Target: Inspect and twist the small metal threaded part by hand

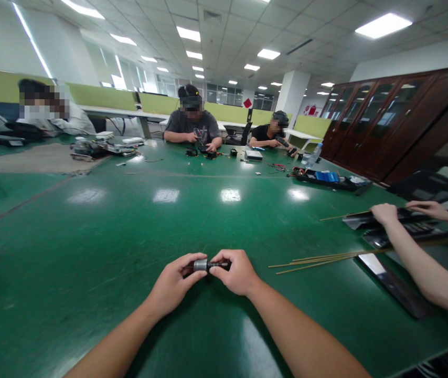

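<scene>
Silvery metal cylinder (200, 265), gripped by my left hand (171, 283), lies crosswise, dark ribbed shaft (213, 264) rightward, pinched by my right hand (238, 273).

Both bare forearms (295, 325) angled inward; the person's left hand (171, 286) and right hand (236, 273) nearly touching, thumbs (197, 275) opposing curled fingers (221, 255).

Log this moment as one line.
left hand: holds silver cylinder | right hand: holds dark shaft | surface: green table | nearby, right: thin rods
</scene>
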`<state>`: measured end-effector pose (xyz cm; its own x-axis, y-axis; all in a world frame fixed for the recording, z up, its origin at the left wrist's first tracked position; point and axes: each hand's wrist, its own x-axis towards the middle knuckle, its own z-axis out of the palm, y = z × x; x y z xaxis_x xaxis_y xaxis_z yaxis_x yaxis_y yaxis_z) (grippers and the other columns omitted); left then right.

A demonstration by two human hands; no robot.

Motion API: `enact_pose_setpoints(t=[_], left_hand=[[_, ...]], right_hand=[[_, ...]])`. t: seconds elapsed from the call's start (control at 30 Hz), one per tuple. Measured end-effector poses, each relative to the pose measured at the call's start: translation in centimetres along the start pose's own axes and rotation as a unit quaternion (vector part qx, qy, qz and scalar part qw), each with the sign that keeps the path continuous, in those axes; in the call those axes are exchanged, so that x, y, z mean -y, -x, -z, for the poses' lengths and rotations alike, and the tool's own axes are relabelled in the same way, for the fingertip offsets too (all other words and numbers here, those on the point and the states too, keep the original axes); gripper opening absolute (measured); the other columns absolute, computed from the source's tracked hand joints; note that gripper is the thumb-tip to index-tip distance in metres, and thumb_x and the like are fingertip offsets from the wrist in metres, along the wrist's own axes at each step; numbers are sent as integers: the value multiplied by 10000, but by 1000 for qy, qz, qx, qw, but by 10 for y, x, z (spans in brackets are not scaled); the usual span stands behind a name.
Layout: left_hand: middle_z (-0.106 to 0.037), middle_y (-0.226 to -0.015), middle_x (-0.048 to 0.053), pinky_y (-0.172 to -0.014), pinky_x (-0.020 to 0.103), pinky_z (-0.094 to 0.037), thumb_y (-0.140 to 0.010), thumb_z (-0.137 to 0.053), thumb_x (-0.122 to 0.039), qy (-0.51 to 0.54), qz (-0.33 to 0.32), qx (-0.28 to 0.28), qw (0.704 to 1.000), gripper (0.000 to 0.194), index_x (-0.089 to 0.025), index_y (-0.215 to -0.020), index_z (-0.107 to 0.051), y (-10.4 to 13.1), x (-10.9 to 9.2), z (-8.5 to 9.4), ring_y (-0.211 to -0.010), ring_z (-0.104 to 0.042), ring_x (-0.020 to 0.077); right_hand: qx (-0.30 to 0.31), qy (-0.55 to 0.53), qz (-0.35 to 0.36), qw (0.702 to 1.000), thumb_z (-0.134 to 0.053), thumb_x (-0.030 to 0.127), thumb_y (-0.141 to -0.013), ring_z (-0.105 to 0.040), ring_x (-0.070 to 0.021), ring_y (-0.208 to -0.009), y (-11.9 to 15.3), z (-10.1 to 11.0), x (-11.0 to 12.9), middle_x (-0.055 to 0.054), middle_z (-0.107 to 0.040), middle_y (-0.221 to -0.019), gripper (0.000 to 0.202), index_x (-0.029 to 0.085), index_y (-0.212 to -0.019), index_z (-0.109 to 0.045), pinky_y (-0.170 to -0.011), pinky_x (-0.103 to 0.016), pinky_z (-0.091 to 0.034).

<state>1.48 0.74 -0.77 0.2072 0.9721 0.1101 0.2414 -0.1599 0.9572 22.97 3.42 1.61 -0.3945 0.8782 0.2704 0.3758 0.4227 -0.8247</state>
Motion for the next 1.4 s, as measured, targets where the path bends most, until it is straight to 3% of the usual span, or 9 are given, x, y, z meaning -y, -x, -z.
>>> enact_pose_setpoints(t=[1.4], left_hand=[[-679, -1212, 71, -1023, 399, -520, -832, -709, -397, -1, 3, -7, 1000, 429, -228, -1222, -654, 0, -6, 1, -1097, -659, 237]], right_hand=[[-9, 1, -6, 1000, -719, 266, -794, -650, -161, -680, 0, -1, 3, -23, -734, -778, 111, 185, -863, -750, -652, -250, -477]])
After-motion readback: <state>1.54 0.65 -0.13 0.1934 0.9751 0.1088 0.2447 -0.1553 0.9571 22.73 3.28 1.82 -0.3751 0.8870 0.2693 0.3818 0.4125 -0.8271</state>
